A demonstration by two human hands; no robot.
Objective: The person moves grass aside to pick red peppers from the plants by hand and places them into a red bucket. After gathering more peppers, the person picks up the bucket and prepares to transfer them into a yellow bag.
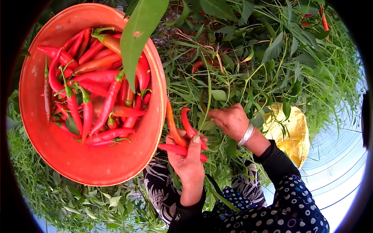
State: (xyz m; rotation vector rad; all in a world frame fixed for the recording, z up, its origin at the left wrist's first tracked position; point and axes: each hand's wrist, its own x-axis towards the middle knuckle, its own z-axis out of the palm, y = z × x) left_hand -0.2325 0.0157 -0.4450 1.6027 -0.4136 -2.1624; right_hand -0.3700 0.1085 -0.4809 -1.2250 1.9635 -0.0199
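My left hand [187,159] is closed around several chilli peppers [188,124], red and orange ones, which stick out on both sides of the fingers. Its thumb presses across them, just right of the orange-red bucket [89,165]. Ripe red chillies [110,101], some brownish, are piled in that bucket. To the right, among leaves and stems, my right hand [230,121] has its fingers pinched together, a silver bangle [246,134] on its wrist. A narrow brownish-green chilli [203,101] shows right at its fingertips; what the pinch holds I cannot tell.
A large green leaf [140,31] hangs over the bucket's far rim. Chilli plants and grass surround the hands, with a red-brown chilli [204,65] low among them and more red chillies [324,21] at upper right. A yellow sack [289,132] lies behind my right wrist, near pale sheeting [330,167].
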